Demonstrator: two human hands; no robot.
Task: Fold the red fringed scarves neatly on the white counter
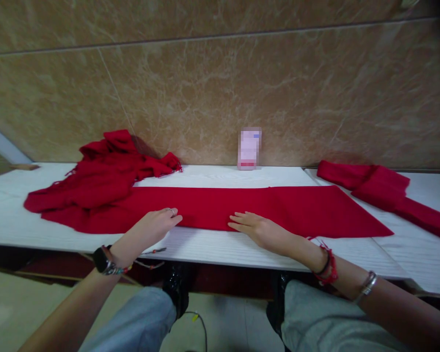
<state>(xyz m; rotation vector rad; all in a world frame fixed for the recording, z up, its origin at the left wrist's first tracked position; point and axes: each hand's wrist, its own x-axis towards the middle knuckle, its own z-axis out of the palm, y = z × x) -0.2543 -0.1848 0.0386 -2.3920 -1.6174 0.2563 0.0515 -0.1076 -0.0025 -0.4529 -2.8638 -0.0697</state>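
A long red scarf lies flat along the white table, its right end folded to a slanted point. Its left part runs into a crumpled heap of red fabric with fringe at the edges. My left hand, a ring on one finger, rests on the scarf's near edge left of the middle, fingers out and only partly visible. Farther right, my right hand lies palm down across the same edge with its fingers stretched. Neither hand shows a grip on the fabric.
Another folded red cloth lies at the right end of the table. A small blurred pink upright object leans on the marbled wall. Below the near edge are my legs, and a cable on the floor.
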